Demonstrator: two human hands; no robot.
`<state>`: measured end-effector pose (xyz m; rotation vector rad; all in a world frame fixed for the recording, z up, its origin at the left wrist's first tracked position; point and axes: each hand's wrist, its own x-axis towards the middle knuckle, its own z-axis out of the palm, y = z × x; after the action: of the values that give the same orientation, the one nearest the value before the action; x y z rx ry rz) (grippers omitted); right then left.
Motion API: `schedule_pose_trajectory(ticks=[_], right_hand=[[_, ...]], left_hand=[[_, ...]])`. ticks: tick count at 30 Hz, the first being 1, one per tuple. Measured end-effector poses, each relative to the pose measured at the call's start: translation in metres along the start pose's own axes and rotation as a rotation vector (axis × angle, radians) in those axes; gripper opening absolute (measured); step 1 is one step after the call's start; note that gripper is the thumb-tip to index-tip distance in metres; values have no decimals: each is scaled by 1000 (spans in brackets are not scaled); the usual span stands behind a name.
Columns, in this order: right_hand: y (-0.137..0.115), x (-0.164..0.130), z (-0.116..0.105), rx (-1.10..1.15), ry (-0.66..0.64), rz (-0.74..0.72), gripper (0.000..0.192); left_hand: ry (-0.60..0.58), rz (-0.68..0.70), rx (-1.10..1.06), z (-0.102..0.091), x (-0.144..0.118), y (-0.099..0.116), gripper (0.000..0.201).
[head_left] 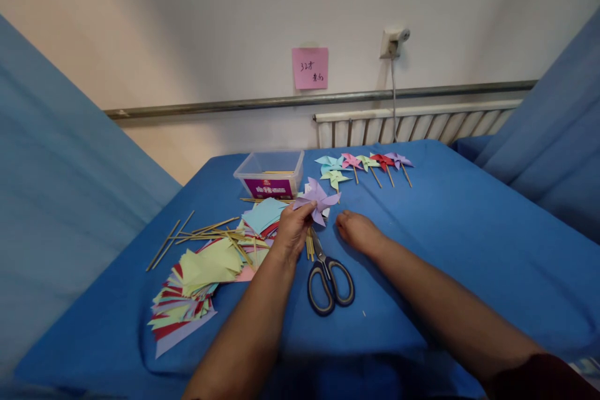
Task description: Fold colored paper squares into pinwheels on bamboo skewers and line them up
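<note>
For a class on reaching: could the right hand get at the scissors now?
Likely yes: the scissors lie near the right hand, only blue cloth between; whether that hand is empty is unclear.

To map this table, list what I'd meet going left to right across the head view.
Two leftmost sticks, pale yellow sheets, plastic box, held purple pinwheel, right hand, rightmost purple pinwheel.
</note>
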<state>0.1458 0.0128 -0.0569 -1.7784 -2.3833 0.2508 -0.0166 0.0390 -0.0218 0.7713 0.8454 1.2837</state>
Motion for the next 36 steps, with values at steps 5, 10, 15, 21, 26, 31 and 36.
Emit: schedule_pose_trajectory(ticks=[5,10,15,21,26,31,36], right_hand=[[5,-2,3,43,11,21,29],[13,-1,3,107,31,70,25],[25,1,9,255,51,83,20],[33,5,24,459,1,10,14],[35,6,22,472,56,4,13],[35,2,11,431,127,20,11],[23,-5,2,305,73,-6,14]], left_hand=[[-2,0,-3,1,-1,1,35],[13,-6,4,2,-2,2,33],[3,-11,-6,3,-4,3,35],[7,-11,8,5,-5,4,32],[15,-10,16,4,-3,2,36],[2,-11,27,3,-2,0,35],[11,-19,20,4,-2,1,33]])
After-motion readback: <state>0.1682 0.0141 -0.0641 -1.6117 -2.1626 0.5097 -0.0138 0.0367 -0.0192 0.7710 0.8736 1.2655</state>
